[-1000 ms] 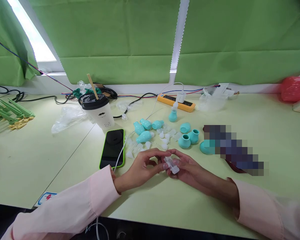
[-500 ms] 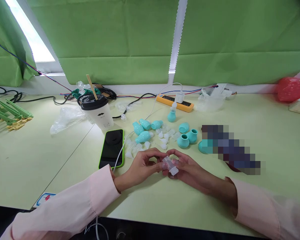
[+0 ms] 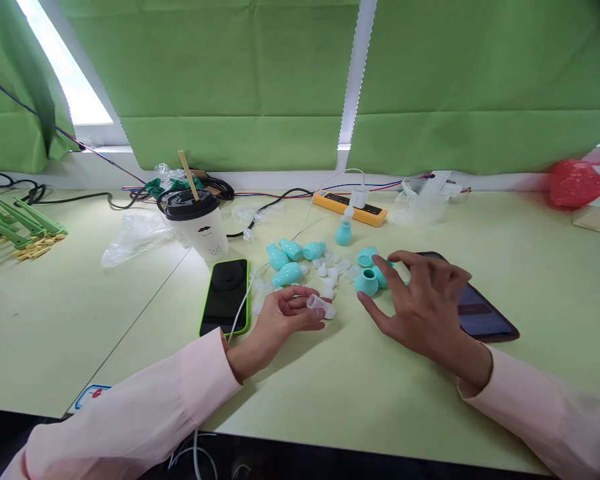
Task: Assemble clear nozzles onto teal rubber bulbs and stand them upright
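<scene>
So my left hand (image 3: 293, 317) has the clear tube (image 3: 321, 307) pinched near the middle of the frame, and my right hand (image 3: 420, 303), just right of that, is spread pretty wide by the teal bulbs (image 3: 367, 283) on the counter (image 3: 300, 393).

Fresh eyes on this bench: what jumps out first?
The glossy turquoise bulbs clustered mid-table, just beyond the hands. Next, the right hand, fingers spread at the bulbs on the right, while the left hand holds a small clear plastic piece. Behind everything, big green curtains fill the background.
</scene>
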### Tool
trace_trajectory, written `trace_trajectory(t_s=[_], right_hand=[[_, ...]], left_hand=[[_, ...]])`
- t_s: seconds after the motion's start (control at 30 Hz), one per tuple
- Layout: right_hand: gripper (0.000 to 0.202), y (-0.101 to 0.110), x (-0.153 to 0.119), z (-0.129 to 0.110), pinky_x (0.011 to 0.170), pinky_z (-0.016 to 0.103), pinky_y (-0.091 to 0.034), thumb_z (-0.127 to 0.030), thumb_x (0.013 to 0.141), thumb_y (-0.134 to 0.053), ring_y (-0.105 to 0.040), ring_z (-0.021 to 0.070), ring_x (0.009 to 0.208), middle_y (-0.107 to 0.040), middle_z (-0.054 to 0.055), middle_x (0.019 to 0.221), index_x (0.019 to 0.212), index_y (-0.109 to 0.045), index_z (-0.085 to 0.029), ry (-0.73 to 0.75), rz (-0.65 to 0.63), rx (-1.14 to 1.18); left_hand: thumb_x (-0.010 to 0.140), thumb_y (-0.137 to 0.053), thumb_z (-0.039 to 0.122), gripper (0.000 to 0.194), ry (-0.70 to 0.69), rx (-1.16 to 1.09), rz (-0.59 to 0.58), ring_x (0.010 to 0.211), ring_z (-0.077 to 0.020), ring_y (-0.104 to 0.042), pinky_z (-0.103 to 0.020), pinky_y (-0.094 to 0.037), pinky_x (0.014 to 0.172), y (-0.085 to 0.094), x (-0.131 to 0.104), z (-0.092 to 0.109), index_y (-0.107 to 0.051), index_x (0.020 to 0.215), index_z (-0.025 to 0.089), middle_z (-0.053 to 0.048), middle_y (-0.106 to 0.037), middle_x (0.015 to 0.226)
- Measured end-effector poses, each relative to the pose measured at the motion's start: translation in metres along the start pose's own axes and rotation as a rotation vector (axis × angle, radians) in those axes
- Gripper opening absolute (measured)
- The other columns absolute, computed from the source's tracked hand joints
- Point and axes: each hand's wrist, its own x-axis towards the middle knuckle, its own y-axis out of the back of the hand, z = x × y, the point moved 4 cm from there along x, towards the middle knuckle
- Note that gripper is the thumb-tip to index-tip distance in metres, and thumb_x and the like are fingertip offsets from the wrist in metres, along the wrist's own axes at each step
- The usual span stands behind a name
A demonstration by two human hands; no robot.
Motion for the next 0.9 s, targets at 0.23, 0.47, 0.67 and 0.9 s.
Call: trace_trajectory(t_s=[0.23, 0.47, 0.67, 0.9], right_hand=[[0.022, -0.017, -0.001, -0.002, 0.064, 0.039, -0.025, -0.027, 0.078, -0.045, -0.041, 0.0278, 0.084, -0.052, 0.013, 0.097, 0.089, -0.058, -0.014, 0.013, -0.172, -0.007], [0.012, -0.005, -0.012, -0.016, 0.081, 0.048, -0.030, -0.022, 0.073, -0.053, -0.043, 0.0309, 0.106, -0.052, 0.012, 0.111, 0.083, -0.048, -0.019, 0.056, -0.042, 0.552], [0.027, 0.000, -0.022, -0.031, 0.074, 0.034, -0.047, -0.015, 0.073, -0.051, -0.056, 0.0205, 0.095, -0.057, 0.011, 0.105, 0.093, -0.034, -0.022, -0.025, -0.170, 1.084], [0.022, -0.007, -0.015, -0.021, 0.062, 0.031, -0.045, -0.018, 0.069, -0.058, -0.054, 0.0167, 0.070, -0.056, 0.003, 0.077, 0.088, -0.048, -0.021, -0.099, -0.077, 1.014]], left_hand=[[0.060, -0.070, 0.019, 0.029, -0.017, -0.008, -0.012, 0.082, -0.0168, -0.059, -0.032, -0.050, 0.073, 0.000, 0.000, 0.000, -0.061, 0.087, 0.012, -0.008, -0.063, 0.091], [0.065, -0.067, 0.020, 0.031, 0.014, -0.115, -0.033, 0.080, -0.0159, -0.058, -0.033, -0.049, 0.073, -0.002, -0.001, -0.001, -0.060, 0.095, 0.017, -0.004, -0.062, 0.088], [0.065, -0.067, 0.022, 0.028, -0.022, -0.098, -0.064, 0.070, -0.0139, -0.059, -0.029, -0.049, 0.065, -0.004, -0.003, 0.003, -0.061, 0.091, 0.015, -0.003, -0.062, 0.078], [0.058, -0.071, 0.016, 0.028, -0.006, -0.046, -0.047, 0.060, -0.0127, -0.061, -0.026, -0.050, 0.063, -0.001, -0.003, 0.000, -0.063, 0.085, 0.011, -0.004, -0.066, 0.072]])
